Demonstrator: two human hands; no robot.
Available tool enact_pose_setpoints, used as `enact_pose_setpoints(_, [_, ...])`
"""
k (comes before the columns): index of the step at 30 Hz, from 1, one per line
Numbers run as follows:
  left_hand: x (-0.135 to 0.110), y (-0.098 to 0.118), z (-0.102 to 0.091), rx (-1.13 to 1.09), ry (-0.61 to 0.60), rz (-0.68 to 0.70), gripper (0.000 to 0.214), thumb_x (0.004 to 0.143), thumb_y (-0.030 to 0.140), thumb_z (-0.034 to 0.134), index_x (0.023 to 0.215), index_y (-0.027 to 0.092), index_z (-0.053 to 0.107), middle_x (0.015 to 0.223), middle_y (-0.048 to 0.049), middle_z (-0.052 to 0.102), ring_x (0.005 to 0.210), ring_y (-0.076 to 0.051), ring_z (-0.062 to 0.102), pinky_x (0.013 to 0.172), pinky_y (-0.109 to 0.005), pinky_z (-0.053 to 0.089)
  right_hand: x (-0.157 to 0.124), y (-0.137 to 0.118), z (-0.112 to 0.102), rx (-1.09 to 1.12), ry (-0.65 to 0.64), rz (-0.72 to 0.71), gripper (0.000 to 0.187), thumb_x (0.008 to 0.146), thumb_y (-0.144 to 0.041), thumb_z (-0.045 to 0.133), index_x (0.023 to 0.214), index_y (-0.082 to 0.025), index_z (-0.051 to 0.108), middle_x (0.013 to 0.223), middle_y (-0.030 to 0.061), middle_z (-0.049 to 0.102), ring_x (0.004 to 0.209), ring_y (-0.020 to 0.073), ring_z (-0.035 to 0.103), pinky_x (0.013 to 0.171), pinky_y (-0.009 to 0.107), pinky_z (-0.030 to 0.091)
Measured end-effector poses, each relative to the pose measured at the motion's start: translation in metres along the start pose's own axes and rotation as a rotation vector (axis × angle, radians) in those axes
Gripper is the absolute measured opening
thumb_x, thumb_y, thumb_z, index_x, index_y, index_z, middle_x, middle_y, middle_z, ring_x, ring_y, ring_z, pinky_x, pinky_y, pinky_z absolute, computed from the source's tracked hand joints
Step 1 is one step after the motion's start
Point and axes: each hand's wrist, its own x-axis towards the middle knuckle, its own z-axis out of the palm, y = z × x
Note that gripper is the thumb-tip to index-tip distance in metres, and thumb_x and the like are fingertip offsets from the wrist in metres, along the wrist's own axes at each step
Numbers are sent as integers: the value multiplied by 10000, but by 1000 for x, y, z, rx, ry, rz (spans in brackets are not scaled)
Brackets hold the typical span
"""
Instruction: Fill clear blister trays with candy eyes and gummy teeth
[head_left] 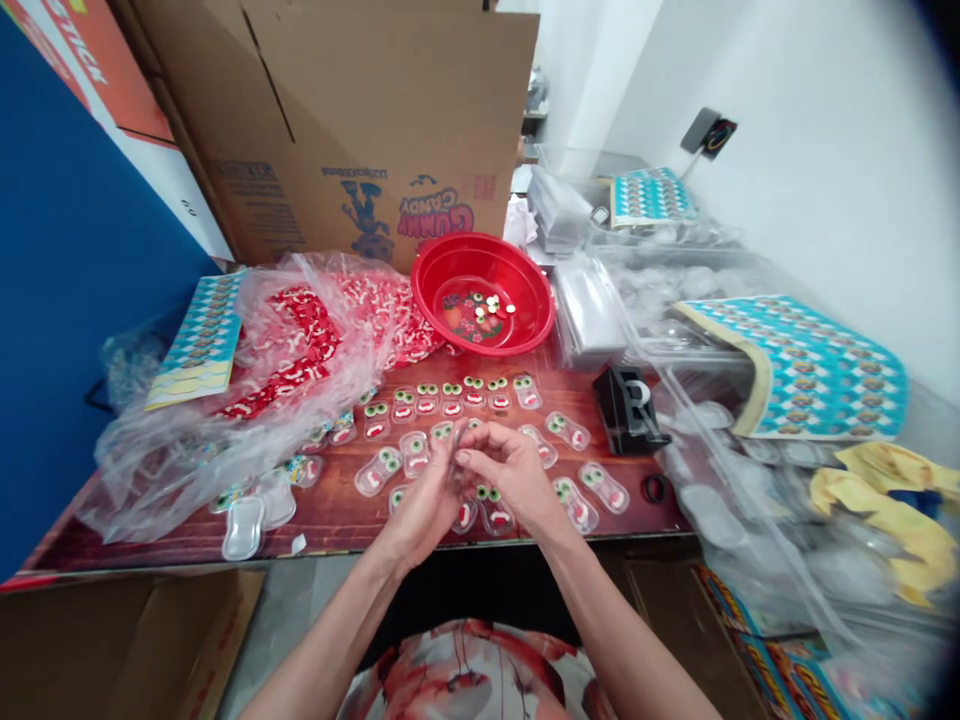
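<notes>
My left hand [429, 500] and my right hand [513, 468] meet over the front half of the wooden table. The fingers of both are closed around a thin, see-through piece seen edge-on, mostly hidden by the fingers. Around and beneath them lie several small see-through plastic cases [377, 471], each with green eye-shaped candies and a red-and-white mouth-shaped candy. More filled cases [604, 487] lie to the right of my right hand. Unfilled cases [244, 527] rest at the table's front left.
A red basin [546, 315] holds a few eye candies. Left of it spreads an open plastic bag [172, 470] of red-and-white candies [300, 335], beside a label sheet [196, 335]. A black tape dispenser [628, 412] stands right. A cardboard box [420, 90] rises behind.
</notes>
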Motion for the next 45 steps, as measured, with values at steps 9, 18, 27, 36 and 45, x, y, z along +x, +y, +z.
enact_pose_setpoints(9, [-14,2,5,-30,-57,5,528,882,620,580,1331,345,614,1347,-29,606,1125,-202,564,879,-312,473,-6,-6,1,58,-31,43,212,704,-317,811,773,-194,652,677,-25,647,569,114,605,481,201,478])
enact_pose_setpoints(18, [-19,4,4,-64,-86,9,534,888,536,626,1390,365,564,1346,-33,603,1132,-208,559,900,-323,474,-9,-14,3,47,-73,-7,176,724,-301,801,755,-187,670,718,-29,655,606,104,605,600,229,511])
enact_pose_setpoints(27, [-27,5,-5,-14,-163,-26,668,903,279,661,1503,403,395,1579,-18,399,1422,-253,367,1026,-350,399,-8,-14,2,-89,-57,-50,119,768,-268,755,768,-186,668,736,-26,634,615,103,584,598,229,492])
enact_pose_setpoints(36, [-27,1,-3,-89,-141,-17,632,931,251,624,1497,418,398,1562,-12,431,1453,-239,341,1081,-357,364,-8,-12,1,-205,-67,-65,145,758,-276,754,812,-202,643,792,-14,631,682,123,575,655,258,487])
enact_pose_setpoints(45, [-27,0,-8,-112,-120,-6,514,938,275,623,1429,380,511,1537,-15,465,1427,-228,375,944,-289,449,-6,-11,3,-184,-87,-46,148,747,-287,732,818,-207,629,801,-9,632,678,127,568,672,270,488])
